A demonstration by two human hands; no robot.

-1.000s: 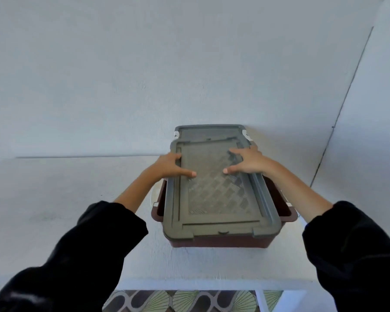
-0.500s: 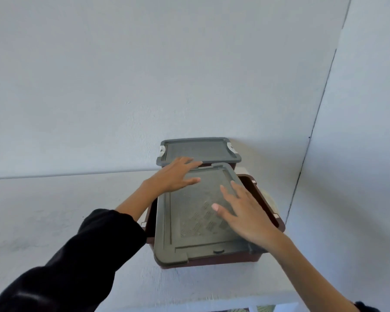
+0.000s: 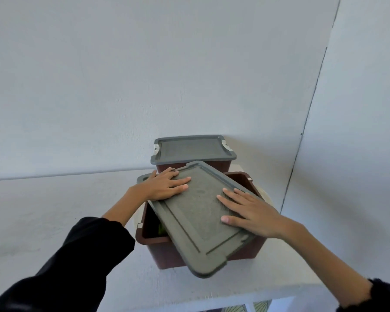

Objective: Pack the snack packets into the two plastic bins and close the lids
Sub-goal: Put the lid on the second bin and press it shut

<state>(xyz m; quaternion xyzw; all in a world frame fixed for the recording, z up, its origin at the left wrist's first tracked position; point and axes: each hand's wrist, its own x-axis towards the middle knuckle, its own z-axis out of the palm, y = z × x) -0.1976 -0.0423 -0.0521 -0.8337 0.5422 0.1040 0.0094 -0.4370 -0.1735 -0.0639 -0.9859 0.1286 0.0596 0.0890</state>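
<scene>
The near maroon bin (image 3: 167, 253) stands on the white table, and its grey lid (image 3: 200, 226) lies skewed across it, turned so one corner overhangs the front. My left hand (image 3: 164, 185) lies flat on the lid's far left corner. My right hand (image 3: 250, 212) lies flat on its right side, fingers spread. A gap at the bin's left shows something green (image 3: 161, 229) inside. The far maroon bin (image 3: 164, 168) stands just behind, with its grey lid (image 3: 191, 149) seated flat and white latches at both ends.
The white table (image 3: 54, 210) runs to the left, and its front edge (image 3: 212, 298) is close below the near bin. Both bins stand in the corner where two white walls meet. A pale round edge (image 3: 266, 197) shows behind the near bin's right side.
The near lid was square on its bin and has turned clockwise, opening gaps at the left and far right. My right hand moved from the lid's far end to its right side.
</scene>
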